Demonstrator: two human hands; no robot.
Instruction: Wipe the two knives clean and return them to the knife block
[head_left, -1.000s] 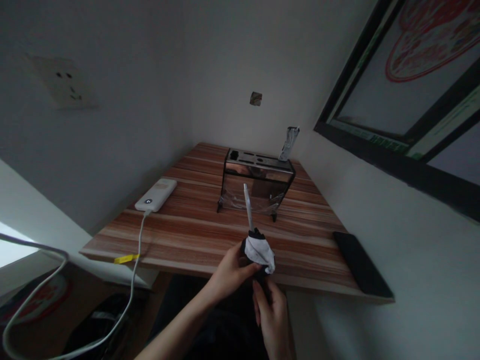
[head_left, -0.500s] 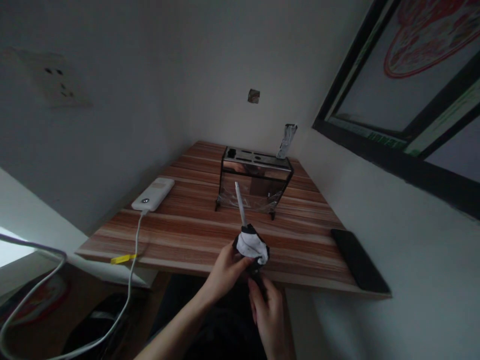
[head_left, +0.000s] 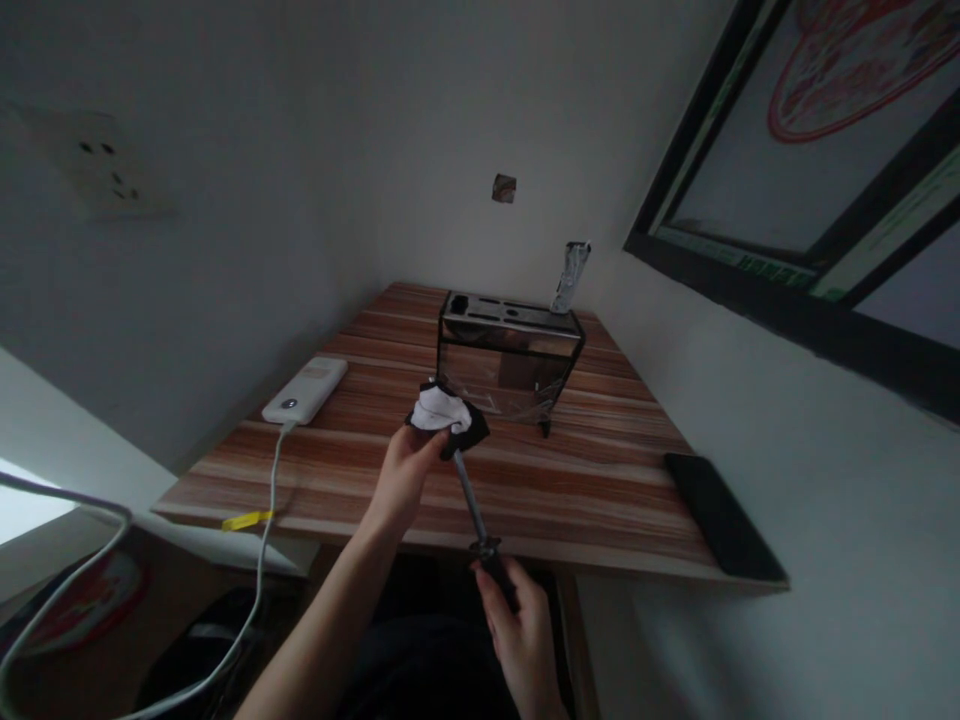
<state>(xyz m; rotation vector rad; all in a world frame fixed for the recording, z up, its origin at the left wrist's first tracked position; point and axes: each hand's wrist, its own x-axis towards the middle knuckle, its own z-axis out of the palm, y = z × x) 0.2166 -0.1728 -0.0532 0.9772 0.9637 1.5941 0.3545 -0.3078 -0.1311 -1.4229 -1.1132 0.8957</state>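
Observation:
My right hand (head_left: 514, 620) is closed round the dark handle of a thin metal rod (head_left: 469, 500), a sharpening steel or similar tool, which slants up and to the left. My left hand (head_left: 403, 470) pinches a crumpled black and white cloth (head_left: 446, 412) wrapped over the rod's upper end, above the wooden table (head_left: 360, 470). Just behind the cloth stands a shiny metal knife holder (head_left: 510, 360) with slots in its top.
A white power bank (head_left: 306, 390) lies at the table's left, its cable (head_left: 259, 560) running off the front edge past a yellow tag (head_left: 241, 520). A black phone (head_left: 724, 515) lies at the right edge by the wall. A silvery packet (head_left: 568, 277) leans behind the holder.
My left hand has slid the cloth up the rod from near the handle to its tip. The rod's bare shaft now shows between my two hands.

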